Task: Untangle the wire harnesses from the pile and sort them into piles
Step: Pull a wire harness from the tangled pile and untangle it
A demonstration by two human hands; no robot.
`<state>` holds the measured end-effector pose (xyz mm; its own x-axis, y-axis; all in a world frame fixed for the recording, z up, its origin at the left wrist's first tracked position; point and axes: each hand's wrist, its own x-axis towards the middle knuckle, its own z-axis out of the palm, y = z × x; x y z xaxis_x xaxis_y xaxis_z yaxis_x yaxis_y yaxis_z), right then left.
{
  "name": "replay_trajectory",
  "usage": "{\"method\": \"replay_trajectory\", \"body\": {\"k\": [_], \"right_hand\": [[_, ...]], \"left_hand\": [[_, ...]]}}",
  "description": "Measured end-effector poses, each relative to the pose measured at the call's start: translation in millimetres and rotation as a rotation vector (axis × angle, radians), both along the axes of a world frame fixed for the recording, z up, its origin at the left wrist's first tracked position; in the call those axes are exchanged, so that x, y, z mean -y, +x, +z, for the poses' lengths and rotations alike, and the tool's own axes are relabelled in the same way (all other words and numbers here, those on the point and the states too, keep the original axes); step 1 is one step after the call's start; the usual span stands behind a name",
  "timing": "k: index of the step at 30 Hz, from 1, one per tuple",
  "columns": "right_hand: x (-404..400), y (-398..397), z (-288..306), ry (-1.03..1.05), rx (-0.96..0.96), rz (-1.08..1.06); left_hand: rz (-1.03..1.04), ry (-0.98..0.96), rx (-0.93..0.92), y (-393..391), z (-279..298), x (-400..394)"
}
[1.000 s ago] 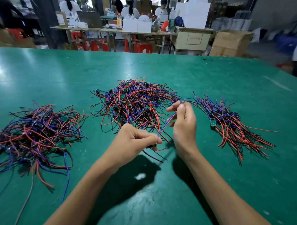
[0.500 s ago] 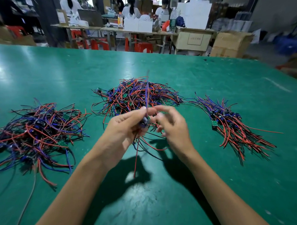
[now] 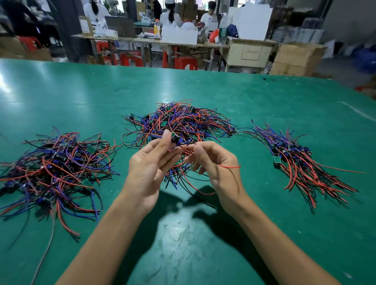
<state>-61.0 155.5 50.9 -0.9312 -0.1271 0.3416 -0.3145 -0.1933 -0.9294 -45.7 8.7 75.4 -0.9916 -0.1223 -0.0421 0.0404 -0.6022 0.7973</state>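
Grip: left hand [image 3: 152, 164] pinches one harness [image 3: 176, 142] by its black plug; right hand [image 3: 214, 162] pinches its wires, probably to straighten them.
Place: held above the worktop [image 3: 179, 238], before the tangled pile [image 3: 179, 123].
Sorted pile: right [image 3: 299, 159], wires aligned.

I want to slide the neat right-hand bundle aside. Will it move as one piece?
Probably not. The right bundle is loose thin wires lying side by side with nothing visibly tying them, so a push would likely fan them out. Its wires look floppy, and stray ends may drag on the green table.
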Motion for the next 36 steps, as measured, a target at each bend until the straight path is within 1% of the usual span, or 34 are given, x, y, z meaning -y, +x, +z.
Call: {"method": "replay_trajectory", "body": {"k": [1,2,4,5,7,10,11,13,15,19,23,25,27,30,33,36], "right_hand": [[0.2,0.0,2.2,-0.054,0.065,0.004],[0.5,0.0,4.9,-0.153,0.160,0.018],[-0.6,0.0,11.3,-0.353,0.347,0.083],[-1.9,0.1,14.0,-0.415,0.419,0.127],[-3.7,1.7,18.1,-0.507,0.496,0.232],[-1.3,5.6,19.3,-0.597,0.513,0.346],[0.8,7.1,19.2,-0.605,0.508,0.371],[6.2,8.9,17.9,-0.551,0.466,0.373],[10.7,9.4,16.5,-0.467,0.410,0.317],[13.0,6.6,15.4,-0.383,0.324,0.158],[9.1,3.1,16.5,-0.348,0.339,0.074],[7.2,2.0,16.6,-0.336,0.374,0.042],[4.5,0.4,17.0,-0.347,0.399,0.011],[-1.3,-2.6,18.9,-0.406,0.408,0.022],[-8.0,-6.1,23.0,-0.435,0.419,0.067],[-15.1,-8.2,24.7,-0.409,0.442,0.117]], "left_hand": [[0.000,-0.012,-0.021,0.8,-0.3,-1.7],[0.006,-0.030,-0.043,1.8,-0.4,-3.9],[0.046,-0.087,-0.085,4.0,-0.1,-8.0],[0.079,-0.112,-0.104,4.9,0.2,-9.8],[0.168,-0.147,-0.146,6.6,1.3,-12.4],[0.342,-0.250,-0.264,8.1,1.7,-12.7],[0.385,-0.290,-0.307,8.6,1.4,-12.2],[0.447,-0.369,-0.348,9.0,0.4,-11.2],[0.469,-0.420,-0.342,8.8,-0.8,-11.6],[0.463,-0.436,-0.293,6.7,-5.4,-16.4],[0.460,-0.447,-0.300,5.2,-8.9,-20.6],[0.483,-0.447,-0.324,5.4,-8.9,-19.7],[0.524,-0.489,-0.369,5.7,-8.5,-15.9],[0.559,-0.620,-0.484,4.9,-9.0,-8.7],[0.566,-0.860,-0.628,-1.0,-13.6,-3.5],[0.619,-1.021,-0.688,-2.6,-16.9,2.7]]}}
